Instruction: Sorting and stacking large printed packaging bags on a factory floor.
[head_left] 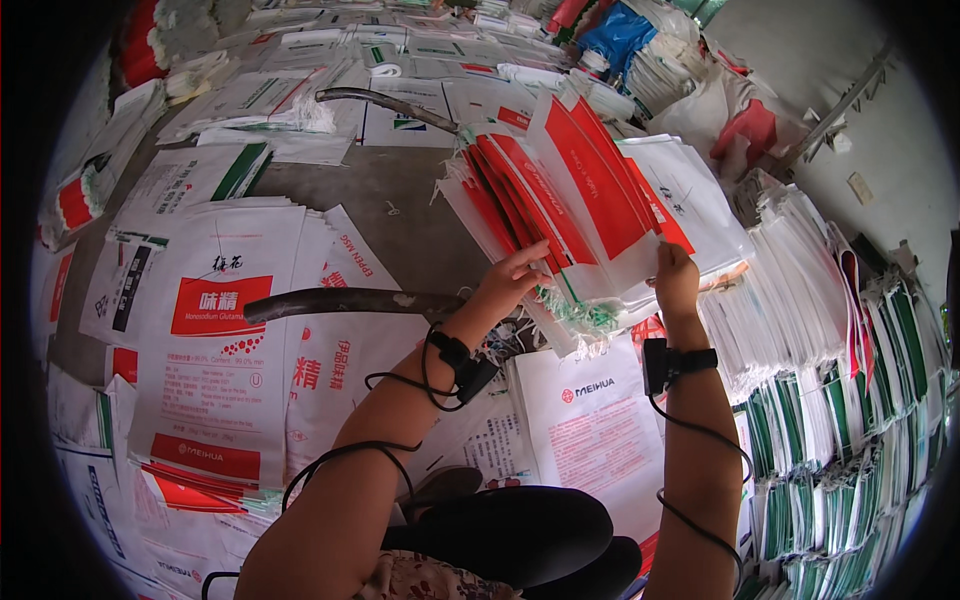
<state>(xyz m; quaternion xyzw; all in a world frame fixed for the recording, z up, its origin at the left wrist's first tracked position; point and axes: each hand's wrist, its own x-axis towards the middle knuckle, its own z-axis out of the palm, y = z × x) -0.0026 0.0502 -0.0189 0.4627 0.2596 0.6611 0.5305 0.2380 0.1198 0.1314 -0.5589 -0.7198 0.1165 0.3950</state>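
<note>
A stack of red-and-white woven sacks (520, 195) lies in front of me, its edges fanned and its sewn end frayed with green and white threads. My left hand (513, 278) rests at the stack's near left edge, its fingers apart and touching the sacks. With the fingers closed, my right hand (676, 275) grips the corner of a lifted sack (590, 185) that stands tilted up from the stack. More white sacks (690, 190) lie flat just beyond that hand. Both wrists wear black straps with cables.
Piled white sacks (215, 330) lie at my left. A dark curved bar (350, 302) crosses beside them, and a second curved bar (390, 102) sits farther off. Below my hands is another white sack (595, 420). Tall stacks of folded sacks (840, 410) line the right side.
</note>
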